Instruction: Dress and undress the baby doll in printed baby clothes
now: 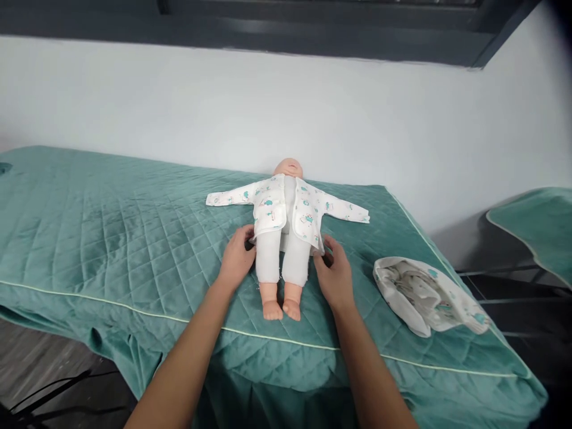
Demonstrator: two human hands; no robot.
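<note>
A baby doll (pixel 286 238) lies on its back on a green quilted bed (pixel 111 238), feet toward me, arms spread. It wears an open white printed jacket (pixel 268 205) over a white body and legs. My left hand (pixel 236 259) rests at the doll's hip on the left side, fingers curled at the jacket's lower hem. My right hand (pixel 334 271) is at the opposite hip, fingertips pinching at the jacket's hem there. What the fingers grip is partly hidden.
A crumpled white printed garment (pixel 424 292) lies on the bed to the right of the doll. A second green-covered bed (pixel 536 229) stands at the far right. A white wall runs behind, with dark floor at the lower left.
</note>
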